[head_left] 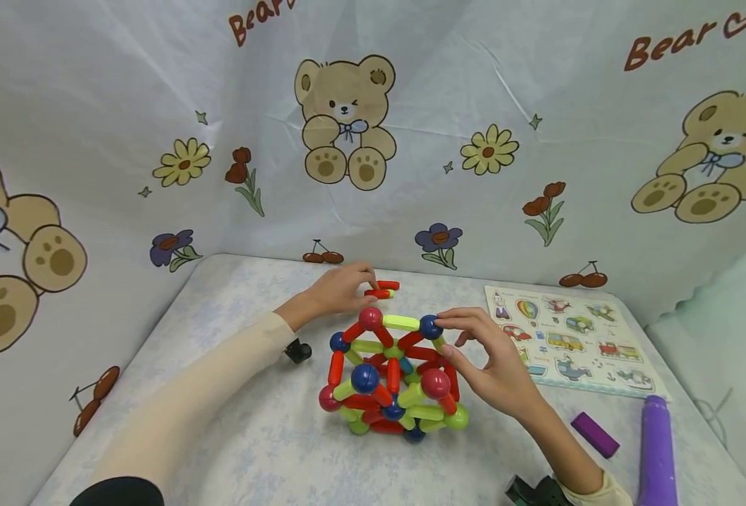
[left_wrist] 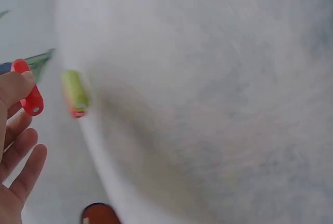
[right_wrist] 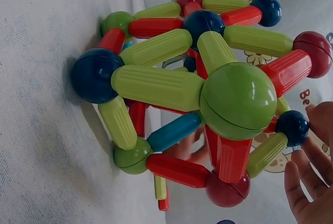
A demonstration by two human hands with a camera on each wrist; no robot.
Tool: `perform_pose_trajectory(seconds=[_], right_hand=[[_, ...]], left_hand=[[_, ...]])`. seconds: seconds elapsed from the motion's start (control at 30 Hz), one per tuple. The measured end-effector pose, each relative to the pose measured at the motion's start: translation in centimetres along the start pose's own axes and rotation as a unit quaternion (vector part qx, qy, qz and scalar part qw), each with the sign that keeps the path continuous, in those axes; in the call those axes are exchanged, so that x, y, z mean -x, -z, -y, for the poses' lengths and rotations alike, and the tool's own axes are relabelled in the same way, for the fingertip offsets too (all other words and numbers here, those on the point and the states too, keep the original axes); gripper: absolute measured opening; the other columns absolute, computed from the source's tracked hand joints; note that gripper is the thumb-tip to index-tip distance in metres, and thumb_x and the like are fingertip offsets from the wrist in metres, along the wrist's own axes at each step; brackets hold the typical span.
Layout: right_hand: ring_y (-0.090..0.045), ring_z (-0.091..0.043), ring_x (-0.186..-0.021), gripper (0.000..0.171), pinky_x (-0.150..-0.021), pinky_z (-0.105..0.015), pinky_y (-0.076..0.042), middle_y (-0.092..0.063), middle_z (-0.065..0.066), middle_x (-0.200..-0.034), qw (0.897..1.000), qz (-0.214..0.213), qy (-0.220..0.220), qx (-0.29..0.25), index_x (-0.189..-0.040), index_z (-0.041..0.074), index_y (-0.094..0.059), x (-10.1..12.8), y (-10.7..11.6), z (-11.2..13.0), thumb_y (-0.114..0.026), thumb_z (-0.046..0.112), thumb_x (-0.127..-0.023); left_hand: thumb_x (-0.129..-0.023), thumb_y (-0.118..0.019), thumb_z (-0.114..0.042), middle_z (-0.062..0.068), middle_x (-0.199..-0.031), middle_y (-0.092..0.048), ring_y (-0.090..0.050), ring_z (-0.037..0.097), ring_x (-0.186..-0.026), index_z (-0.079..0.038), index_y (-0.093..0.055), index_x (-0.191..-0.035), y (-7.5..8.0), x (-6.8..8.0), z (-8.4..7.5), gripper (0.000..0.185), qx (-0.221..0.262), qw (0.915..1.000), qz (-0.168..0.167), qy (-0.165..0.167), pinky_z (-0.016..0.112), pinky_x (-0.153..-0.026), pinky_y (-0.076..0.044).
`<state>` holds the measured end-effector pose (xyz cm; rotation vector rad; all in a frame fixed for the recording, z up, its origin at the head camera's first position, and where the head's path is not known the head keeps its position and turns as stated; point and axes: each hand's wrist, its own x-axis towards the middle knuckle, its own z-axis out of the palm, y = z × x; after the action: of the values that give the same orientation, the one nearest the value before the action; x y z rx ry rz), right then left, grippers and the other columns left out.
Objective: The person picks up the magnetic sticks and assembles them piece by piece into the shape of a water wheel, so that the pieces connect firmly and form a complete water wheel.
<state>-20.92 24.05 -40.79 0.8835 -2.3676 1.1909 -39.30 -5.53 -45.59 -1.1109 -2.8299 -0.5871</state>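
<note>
A ball-and-rod structure (head_left: 394, 379) of magnetic-looking rods and balls in red, yellow-green and blue stands on the table. My right hand (head_left: 489, 358) holds the blue ball (head_left: 432, 327) at its upper right corner, fingers on top and thumb lower down; the right wrist view shows the same blue ball (right_wrist: 292, 128) between thumb and fingers. Behind the structure, my left hand (head_left: 346, 287) is at the far part of the table. It pinches a red rod (left_wrist: 28, 88) between thumb and forefinger, the other fingers spread. Close by lies a yellow-green rod (left_wrist: 76, 90) with a red one against it.
On the right lies a picture board (head_left: 575, 341) with vehicles. Nearer to me are a purple block (head_left: 595, 434) and a long purple tube (head_left: 657, 450). A bear-printed cloth (head_left: 423, 218) hangs behind the table's far edge.
</note>
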Motion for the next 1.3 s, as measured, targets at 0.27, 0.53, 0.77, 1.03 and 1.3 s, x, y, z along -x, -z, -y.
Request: perform_pose_trajectory(seconds=[0.27,0.53,0.77,1.03,1.3], right_hand=[[-0.059,-0.013,-0.123,0.048,-0.085,-0.025,-0.057,-0.067,-0.002,-0.137,1.0,0.0,-0.005,-0.001,-0.135,0.015,-0.07,0.1,-0.1,0.1,-0.08,-0.005,-0.092],[-0.06,-0.013,-0.122,0.051,-0.086,-0.02,-0.055,-0.068,-0.003,-0.136,1.0,-0.012,0.001,-0.006,-0.135,0.015,-0.07,0.1,-0.2,0.2,-0.081,-0.007,-0.091],[-0.059,-0.012,-0.123,0.051,-0.087,-0.02,-0.056,-0.067,-0.004,-0.136,1.0,-0.013,0.003,-0.01,-0.135,0.013,-0.07,0.1,-0.3,0.2,-0.08,-0.008,-0.09],[-0.058,-0.013,-0.126,0.049,-0.088,-0.022,-0.056,-0.066,-0.004,-0.138,1.0,-0.002,-0.006,-0.014,-0.135,0.013,-0.069,0.1,-0.4,0.0,-0.08,-0.007,-0.091],[-0.058,-0.013,-0.126,0.049,-0.088,-0.024,-0.057,-0.065,-0.004,-0.138,1.0,-0.002,-0.011,-0.017,-0.135,0.013,-0.069,0.2,-0.4,-0.1,-0.08,-0.006,-0.091]], left_hand=[[-0.095,-0.084,-0.021,0.0,-0.109,-0.078,-0.069,0.019,-0.1,-0.011,-0.08,-0.115,6.9,5.1,-4.2,0.022,0.12,0.9777,-0.162,-0.059,0.036,-0.086,-0.062],[-0.092,-0.086,-0.016,-0.007,-0.107,-0.075,-0.064,0.01,-0.102,-0.013,-0.081,-0.114,9.1,11.2,-12.3,0.023,0.179,0.9568,-0.172,-0.151,0.034,-0.086,-0.06],[-0.091,-0.086,-0.021,-0.009,-0.1,-0.073,-0.064,0.01,-0.096,-0.015,-0.082,-0.11,7.1,12.9,-15.5,0.02,0.181,0.9627,-0.131,-0.153,0.024,-0.081,-0.057],[-0.092,-0.085,-0.022,-0.007,-0.1,-0.072,-0.063,0.008,-0.094,-0.014,-0.081,-0.109,6.5,12.9,-15.8,0.02,0.169,0.9682,-0.108,-0.15,0.021,-0.078,-0.057],[-0.091,-0.084,-0.021,-0.006,-0.094,-0.066,-0.057,0.004,-0.086,-0.013,-0.082,-0.105,6.5,12.8,-16.1,0.017,0.155,0.9692,-0.108,-0.158,0.014,-0.072,-0.051]])
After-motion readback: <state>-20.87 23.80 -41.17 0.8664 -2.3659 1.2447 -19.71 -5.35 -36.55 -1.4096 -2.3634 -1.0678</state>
